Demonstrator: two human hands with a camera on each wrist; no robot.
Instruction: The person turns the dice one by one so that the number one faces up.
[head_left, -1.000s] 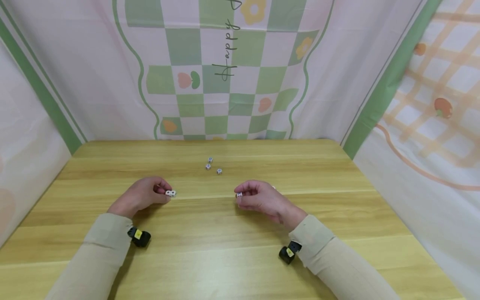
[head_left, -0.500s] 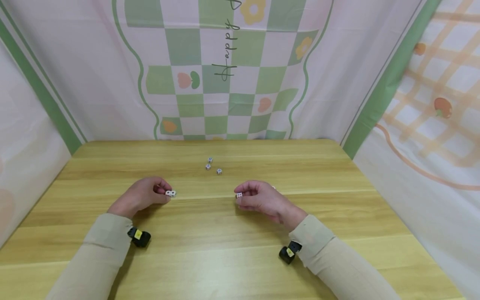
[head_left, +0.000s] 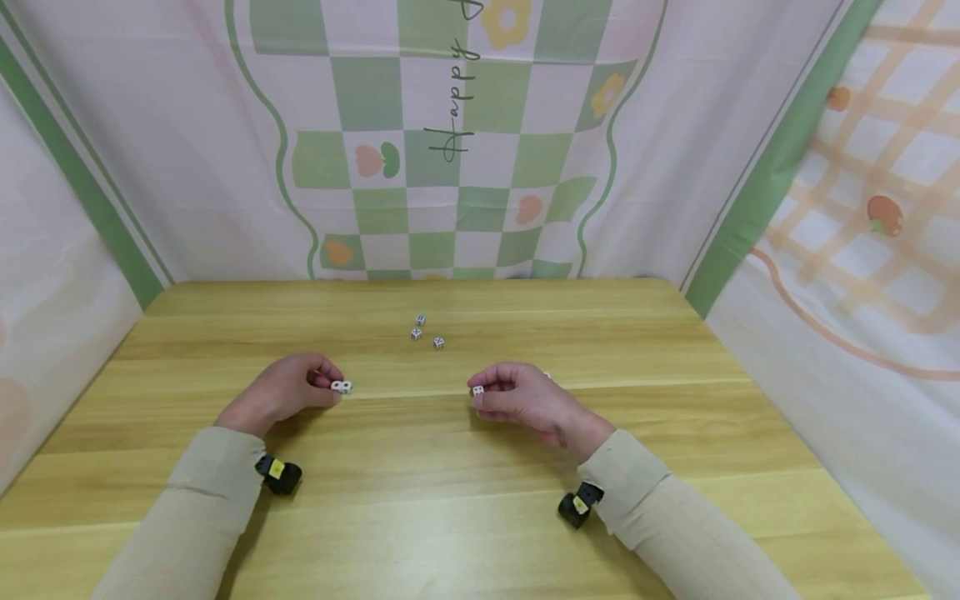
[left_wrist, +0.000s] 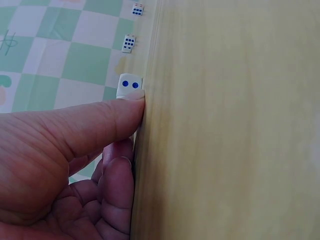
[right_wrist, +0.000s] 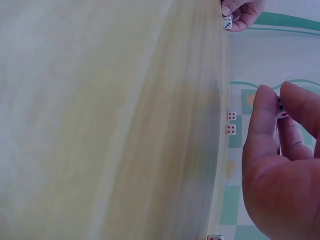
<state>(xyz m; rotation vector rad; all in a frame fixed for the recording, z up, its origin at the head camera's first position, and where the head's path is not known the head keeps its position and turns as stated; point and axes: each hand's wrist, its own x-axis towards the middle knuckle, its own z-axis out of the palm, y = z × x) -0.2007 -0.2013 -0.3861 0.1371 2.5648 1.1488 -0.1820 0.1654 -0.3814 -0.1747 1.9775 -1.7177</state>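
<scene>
In the head view my left hand (head_left: 288, 387) is at the left of the table, thumb and fingertips pinching a white die (head_left: 337, 387). A second die (head_left: 347, 387) sits right against it. At the thumb tip in the left wrist view, a die (left_wrist: 130, 85) shows two blue pips. My right hand (head_left: 525, 398), right of the middle, pinches another die (head_left: 478, 391) between thumb and forefinger. The right wrist view shows these fingers raised off the tabletop, with that die (right_wrist: 282, 114) mostly hidden between them.
Three loose dice (head_left: 420, 320) lie farther back on the wooden table (head_left: 450, 500). Behind the right hand a small white thing (head_left: 547, 375) peeks out, mostly hidden. Patterned cloth (head_left: 480, 208) hangs beyond the far edge and on both sides.
The die in my right hand has turned between the fingers and shows another face. That hand has shifted very slightly left. My left hand and the loose dice have stayed still.
</scene>
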